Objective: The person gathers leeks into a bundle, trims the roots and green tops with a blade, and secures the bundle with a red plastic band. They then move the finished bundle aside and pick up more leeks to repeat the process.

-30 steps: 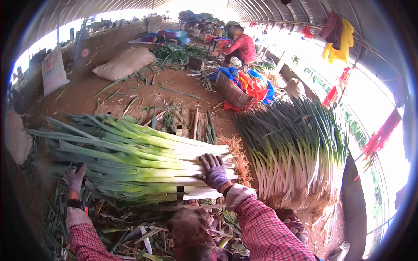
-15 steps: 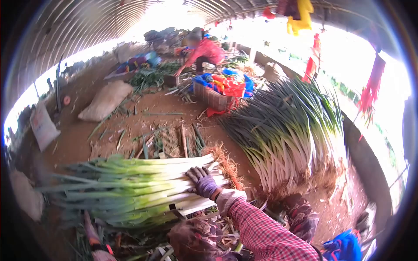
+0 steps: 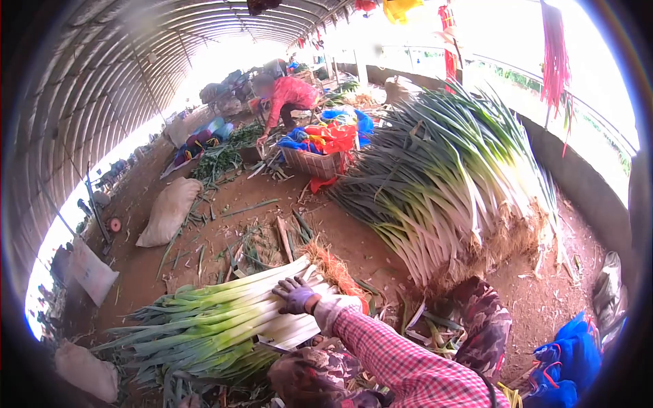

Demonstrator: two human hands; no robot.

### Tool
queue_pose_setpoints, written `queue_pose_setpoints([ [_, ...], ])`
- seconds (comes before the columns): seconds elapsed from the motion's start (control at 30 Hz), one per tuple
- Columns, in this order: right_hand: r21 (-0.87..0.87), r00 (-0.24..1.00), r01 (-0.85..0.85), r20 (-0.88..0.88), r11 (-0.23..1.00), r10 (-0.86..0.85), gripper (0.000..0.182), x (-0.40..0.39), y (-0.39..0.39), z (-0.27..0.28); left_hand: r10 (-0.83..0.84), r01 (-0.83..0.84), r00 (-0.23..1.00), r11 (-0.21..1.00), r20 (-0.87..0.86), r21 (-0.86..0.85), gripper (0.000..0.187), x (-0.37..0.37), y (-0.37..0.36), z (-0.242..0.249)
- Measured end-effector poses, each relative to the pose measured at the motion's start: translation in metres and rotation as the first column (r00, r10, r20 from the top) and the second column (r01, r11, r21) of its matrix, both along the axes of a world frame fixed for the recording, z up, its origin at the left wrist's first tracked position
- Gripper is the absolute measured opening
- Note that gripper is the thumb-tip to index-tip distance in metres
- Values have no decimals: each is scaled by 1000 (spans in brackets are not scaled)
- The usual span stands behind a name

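My right hand [image 3: 295, 296], in a purple-grey glove, lies flat with its fingers spread on the white stems of a bundle of long green onions [image 3: 224, 314]. The bundle lies sideways before me, with its brown roots [image 3: 335, 270] on the right and green leaves on the left. A flat pale piece [image 3: 289, 334] shows at the bundle's near edge. At the bottom edge, below the leaves, only a small bit of my left hand [image 3: 192, 401] appears to show; its fingers are hidden.
A large pile of green onions [image 3: 442, 183] stands on the right. Beyond are a crate [image 3: 314, 162] with blue and red netting and a bending person [image 3: 292, 95] in red. Sacks [image 3: 170, 212] lie on the left; blue netting [image 3: 568, 360] lies at lower right.
The view has turned, and the bundle now appears slanted and lower. My right hand stays on the stems. My left hand has almost dropped out of the bottom of the view.
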State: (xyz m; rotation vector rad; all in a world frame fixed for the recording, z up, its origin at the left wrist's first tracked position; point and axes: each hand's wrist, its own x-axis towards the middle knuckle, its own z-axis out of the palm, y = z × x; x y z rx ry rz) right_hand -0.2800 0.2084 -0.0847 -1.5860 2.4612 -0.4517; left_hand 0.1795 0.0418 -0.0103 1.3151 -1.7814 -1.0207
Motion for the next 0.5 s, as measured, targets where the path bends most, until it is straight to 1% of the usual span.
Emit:
queue_pose_setpoints([
  [0.03, 37, 997, -26, 73, 999, 23, 76, -7, 0, 7, -67, 69, 995, 997, 68, -26, 34, -4, 8, -2],
  [0.07, -51, 985, -12, 169, 999, 21, 73, -14, -1, 0, -142, 152, 979, 987, 147, -58, 33, -6, 14, -5],
  [0.13, -248, 980, 36, 199, 968, 15, 70, -13, 20, 6, -294, 351, 902, 926, 317, -140, 29, -19, 24, -11],
  [0.17, -345, 985, 11, 168, 938, 50, 67, -11, 33, 5, -355, 427, 872, 888, 337, -169, 27, -32, 29, -12],
  [0.2, -416, 983, -13, 160, 909, 87, 63, -7, 55, 7, -414, 476, 861, 861, 295, -179, 26, -54, 39, -12],
  [0.27, -484, 919, 27, 356, 875, 168, 58, 5, 106, 1, -467, 467, 884, 875, 33, -130, 15, -128, 107, 29],
  [0.3, -519, 931, 7, 315, 855, 183, 55, 9, 136, -10, -518, 511, 854, 851, -41, -121, 15, -156, 127, 32],
  [0.33, -459, 907, 56, 394, 887, 146, 51, 14, 166, -26, -563, 552, 818, 826, -118, -115, 15, -184, 144, 28],
  [0.37, -357, 870, 87, 482, 930, 103, 45, 21, 206, -20, -617, 614, 778, 787, -117, -67, 16, -210, 164, 31],
  [0.4, -201, 827, 130, 563, 971, 6, 42, 23, 241, -27, -668, 671, 734, 741, -120, -20, 16, -234, 182, 34],
  [0.43, -212, 839, 187, 543, 959, -44, 42, 23, 272, -52, -719, 729, 681, 683, -136, 38, 18, -256, 196, 32],
  [0.47, -11, 816, 198, 556, 980, -158, 41, 20, 308, -37, -764, 779, 626, 620, -156, 92, 19, -277, 205, 25],
  [0.5, 3, 823, 213, 539, 977, -181, 41, 16, 339, -29, -832, 841, 540, 536, -129, 71, 20, -298, 204, 8],
])
